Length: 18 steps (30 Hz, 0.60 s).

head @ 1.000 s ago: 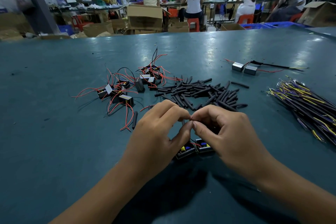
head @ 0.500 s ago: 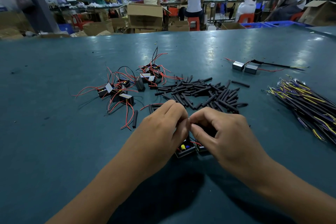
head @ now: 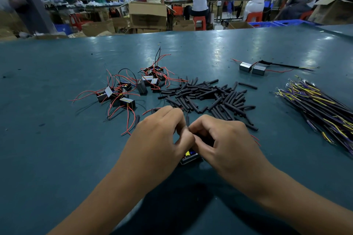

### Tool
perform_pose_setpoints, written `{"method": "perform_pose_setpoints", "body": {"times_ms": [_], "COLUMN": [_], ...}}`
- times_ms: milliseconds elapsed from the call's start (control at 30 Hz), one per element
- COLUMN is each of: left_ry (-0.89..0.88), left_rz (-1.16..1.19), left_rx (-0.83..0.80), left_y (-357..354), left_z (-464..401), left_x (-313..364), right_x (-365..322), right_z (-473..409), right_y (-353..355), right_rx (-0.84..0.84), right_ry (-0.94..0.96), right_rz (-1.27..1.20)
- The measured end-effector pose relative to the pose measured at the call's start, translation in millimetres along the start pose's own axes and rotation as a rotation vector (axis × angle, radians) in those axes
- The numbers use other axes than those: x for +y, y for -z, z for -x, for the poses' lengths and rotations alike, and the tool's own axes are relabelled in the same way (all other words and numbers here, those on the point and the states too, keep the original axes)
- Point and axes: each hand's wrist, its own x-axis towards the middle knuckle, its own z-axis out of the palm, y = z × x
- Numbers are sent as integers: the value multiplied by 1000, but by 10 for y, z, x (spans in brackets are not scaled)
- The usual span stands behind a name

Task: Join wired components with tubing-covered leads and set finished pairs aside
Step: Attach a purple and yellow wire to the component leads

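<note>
Bare green tabletop [head: 47, 149] lies open to the near left and along the far edge. Ahead of the hands, a heap of black tubing pieces [head: 208, 97] blocks the middle, red-wired components [head: 126, 91] crowd the left, bundled leads [head: 321, 108] the right.

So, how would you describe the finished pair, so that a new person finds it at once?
Look at the far right part of the green table, beyond the bundle of yellow and purple wires. The finished pair lies there alone: two grey blocks side by side, with one long black-covered lead.
</note>
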Motion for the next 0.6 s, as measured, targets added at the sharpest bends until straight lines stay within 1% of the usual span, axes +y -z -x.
{"method": "perform_pose_setpoints", "body": {"times_ms": [67,233,433,533,600], "left_ry": [36,45,120,105,138], "left_rz": [-26,-122,-65,-73,-18], "left_rx": [-4,5,-3,-21,-33], "left_y": [9,52,34,42,44], "left_z": [11,22,9,20,15], "left_x": [23,79,79,82,74], "right_x": [-8,-6,-14,-22,-24], "right_z": [-5,-3,-14,-11,-13], "right_y": [2,13,-7,5,4], "right_rx": [-14,-4,-8,-6,-3], "right_ry": [13,26,53,86,112], "right_rz": [31,51,118,149,165]}}
